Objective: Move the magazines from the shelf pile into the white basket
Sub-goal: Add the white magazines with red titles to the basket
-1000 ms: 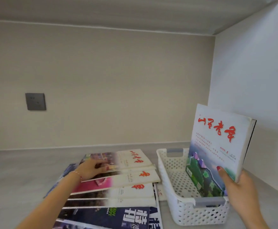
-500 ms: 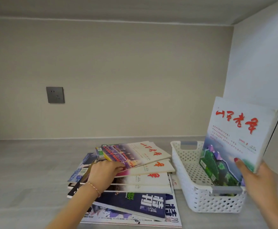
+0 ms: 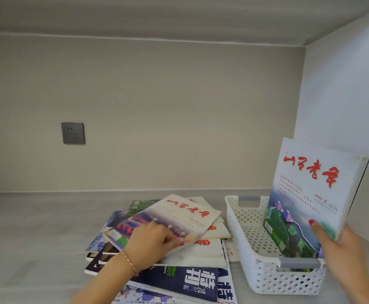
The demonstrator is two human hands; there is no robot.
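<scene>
Head view
Fingers: the fingers (image 3: 172, 236) of the left hand (image 3: 150, 244) were curled round the near edge of the top magazine (image 3: 170, 218), pinching it; the thumb of the right hand (image 3: 341, 249) was pressed on the cover of the upright magazine (image 3: 310, 194), the other fingers being hidden behind it, so a clamped hold was judged.
Task's things: the shelf pile (image 3: 192, 253) was spread in a loose fan on the grey shelf (image 3: 36, 227), just left of the white basket (image 3: 253, 255); the top magazine was tilted up off the pile at its near edge; the upright magazine was stood on its lower edge inside the basket, against the right side, leaned slightly away to the right.
Step in hand: one magazine was judged to be steadied in the basket while the next was being lifted from the pile; most of the pile was left to be moved.
Next move: the top magazine would need to be carried rightward over the basket rim, turned upright, and slid in beside the held one; room would have to be kept open by the right hand.
Hand pose: the left forearm was reached in from the lower left, a red cord bracelet (image 3: 131, 262) at the wrist, knuckles up; the right hand was raised from the lower right corner, thumb pointed up and inward.
Surroundings: a grey wall socket (image 3: 72, 132) was set in the back wall, well apart from the pile.
</scene>
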